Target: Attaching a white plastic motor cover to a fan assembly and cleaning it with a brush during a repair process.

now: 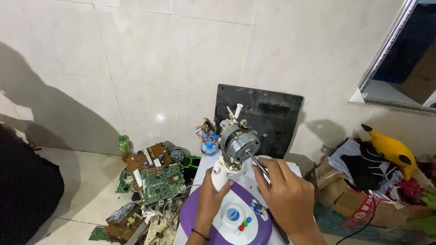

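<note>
While gripping the white neck [220, 176] of a stripped fan, left hand [210, 199] wrapped closed just below the bare motor [239, 146]. Right hand [285, 195] closed on a slim screwdriver [258, 164], nearer the motor, shaft slanting up-left to the silver housing. Motor just above and ahead of both hands, shaft axis roughly level, above a purple-and-white base [227, 218]. Circuit boards [161, 181] heaped on the floor at left.

bright, even light | glare on wall tiles [160, 117] | shadow left | sharp
</note>
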